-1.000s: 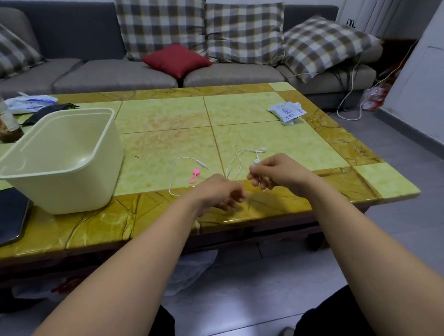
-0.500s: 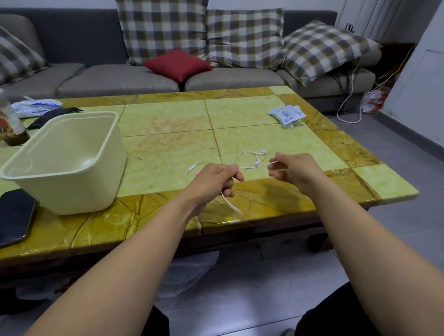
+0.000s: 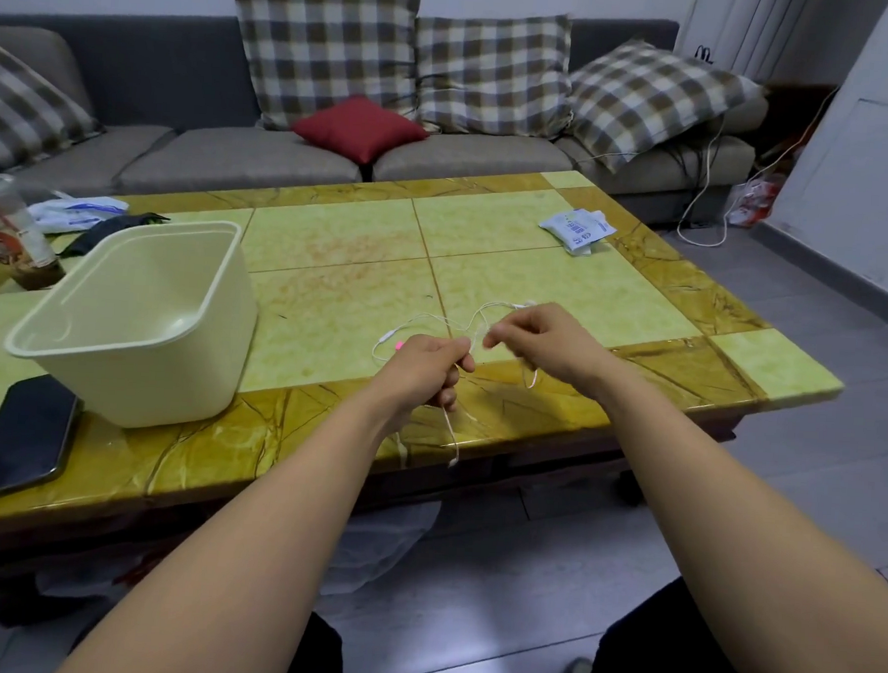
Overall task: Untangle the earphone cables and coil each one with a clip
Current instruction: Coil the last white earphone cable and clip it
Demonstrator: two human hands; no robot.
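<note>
At centre frame, over the near edge of the green-and-yellow tiled desk [image 3: 333, 258], the left hand [image 3: 424, 371] gripped the thin white earphone cable [image 3: 450, 429] in curled fingers. The right hand [image 3: 539, 341], just beside it, pinched the same cable.

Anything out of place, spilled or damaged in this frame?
Nothing looks spilled or broken. Two minor things: the phone lies close to the near edge of the table, and the loose end of the earphone cable dangles from the left hand past that same edge.
</note>
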